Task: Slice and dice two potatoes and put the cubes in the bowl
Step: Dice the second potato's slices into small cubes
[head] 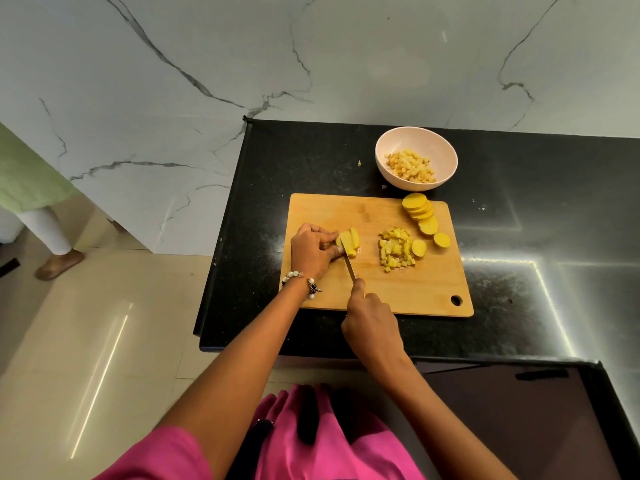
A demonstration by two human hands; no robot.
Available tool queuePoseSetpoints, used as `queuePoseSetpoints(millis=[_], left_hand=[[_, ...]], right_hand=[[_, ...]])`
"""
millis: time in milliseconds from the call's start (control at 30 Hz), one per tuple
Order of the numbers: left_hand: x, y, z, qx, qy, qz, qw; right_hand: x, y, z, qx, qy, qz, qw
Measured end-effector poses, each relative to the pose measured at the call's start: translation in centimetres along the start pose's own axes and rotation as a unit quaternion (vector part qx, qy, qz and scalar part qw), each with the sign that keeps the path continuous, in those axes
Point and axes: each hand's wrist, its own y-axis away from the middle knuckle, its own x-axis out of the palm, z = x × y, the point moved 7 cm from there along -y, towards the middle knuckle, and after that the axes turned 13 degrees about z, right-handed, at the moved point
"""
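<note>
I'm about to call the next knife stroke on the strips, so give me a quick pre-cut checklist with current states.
1. Left hand holds the potato strips steady: ok.
2. Right hand grip on the knife: ok.
3. Blade set across the strips: ok.
4. Left fingertips clear of the edge: cannot tell; they sit very close to the blade.
5. Cutting board flat on the counter: ok.
6. Diced pile and slices out of the blade's path: ok.

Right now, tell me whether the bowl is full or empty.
Neither: the bowl is partly filled. A heap of cubes covers its bottom, with bare inner wall showing well above them.
</note>
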Motion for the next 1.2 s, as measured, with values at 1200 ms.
queuePoseSetpoints(millis=[1200], left_hand=[[-0.3,-2.9,-3.4,0.117,-0.135,0.103,0.978]], right_hand=[[-5.0,-1.0,-5.1,0.015,-0.245,-0.104,0.964]])
